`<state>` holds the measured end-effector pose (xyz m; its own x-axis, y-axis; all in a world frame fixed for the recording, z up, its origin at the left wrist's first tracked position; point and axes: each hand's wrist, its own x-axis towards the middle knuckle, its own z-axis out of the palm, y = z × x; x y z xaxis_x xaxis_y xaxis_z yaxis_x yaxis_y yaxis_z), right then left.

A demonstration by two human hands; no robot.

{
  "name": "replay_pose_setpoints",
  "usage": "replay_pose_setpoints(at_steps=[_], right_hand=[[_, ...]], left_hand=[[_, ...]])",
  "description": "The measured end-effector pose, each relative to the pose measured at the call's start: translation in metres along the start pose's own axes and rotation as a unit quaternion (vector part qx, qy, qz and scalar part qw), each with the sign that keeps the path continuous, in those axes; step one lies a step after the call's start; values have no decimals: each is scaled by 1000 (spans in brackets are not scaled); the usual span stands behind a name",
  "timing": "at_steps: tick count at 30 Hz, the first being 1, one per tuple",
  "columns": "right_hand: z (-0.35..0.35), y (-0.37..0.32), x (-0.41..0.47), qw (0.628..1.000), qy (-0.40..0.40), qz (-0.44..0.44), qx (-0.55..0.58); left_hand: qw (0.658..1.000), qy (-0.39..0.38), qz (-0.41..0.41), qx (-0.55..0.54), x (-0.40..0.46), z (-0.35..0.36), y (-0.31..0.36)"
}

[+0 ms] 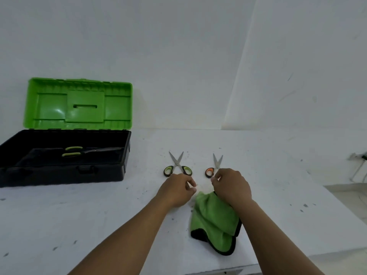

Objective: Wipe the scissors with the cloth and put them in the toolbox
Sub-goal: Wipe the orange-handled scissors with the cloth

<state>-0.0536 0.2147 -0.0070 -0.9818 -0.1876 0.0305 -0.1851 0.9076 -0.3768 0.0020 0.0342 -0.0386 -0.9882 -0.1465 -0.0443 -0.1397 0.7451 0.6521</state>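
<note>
Two pairs of scissors lie on the white table with their blades spread. The green-handled scissors (177, 165) are on the left and the orange-handled scissors (214, 167) on the right. My left hand (176, 190) hovers just below the green pair's right handle, fingers loosely curled and holding nothing. My right hand (231, 186) grips the green cloth (214, 219), which hangs under it onto the table. Its fingertips are at the orange pair's handles, and one handle is hidden behind them. At the left stands the open toolbox (127, 155), black tray and green lid up, with another green-handled pair of scissors (83, 151) inside.
The table (268, 165) is speckled with dark spots and backs onto a white wall. Its right edge drops off near a cable and plug (357, 161). The front edge runs just below the cloth.
</note>
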Motion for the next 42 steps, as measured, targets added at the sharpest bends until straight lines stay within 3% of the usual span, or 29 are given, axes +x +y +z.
replay_pose_setpoints(at_steps=[6, 9, 13, 19, 25, 30, 32, 34, 36, 38, 42], right_hand=[[28, 5, 51, 997, -10, 75, -19], [32, 2, 62, 995, -13, 95, -3], [35, 4, 75, 985, -53, 120, 108], [23, 8, 57, 972, -36, 38, 231], [-4, 17, 17, 957, -5, -13, 289], [-25, 23, -21, 932, -8, -14, 361], [-30, 26, -35, 917, -12, -11, 399], [-34, 29, -47, 901, -24, -13, 434], [-38, 32, -55, 894, -39, -14, 446], [-42, 37, -60, 885, -55, -10, 463], [-45, 48, -62, 822, -61, 31, 565]], left_hand=[[992, 124, 0, 16, -4, 32, -9], [990, 133, 16, 30, -4, 34, -10], [990, 141, 14, 26, 0, 35, -13], [990, 141, 8, 3, 0, 35, -13], [977, 175, -20, -122, -17, 35, -4], [993, 90, -49, -57, -44, 40, 25], [986, 107, -48, -118, -47, 34, 40], [960, 118, -45, -252, -49, 22, 57], [917, 45, -52, -392, -51, 13, 72], [904, 1, -40, -425, -54, 10, 77], [899, 21, -12, -437, -58, 16, 73]])
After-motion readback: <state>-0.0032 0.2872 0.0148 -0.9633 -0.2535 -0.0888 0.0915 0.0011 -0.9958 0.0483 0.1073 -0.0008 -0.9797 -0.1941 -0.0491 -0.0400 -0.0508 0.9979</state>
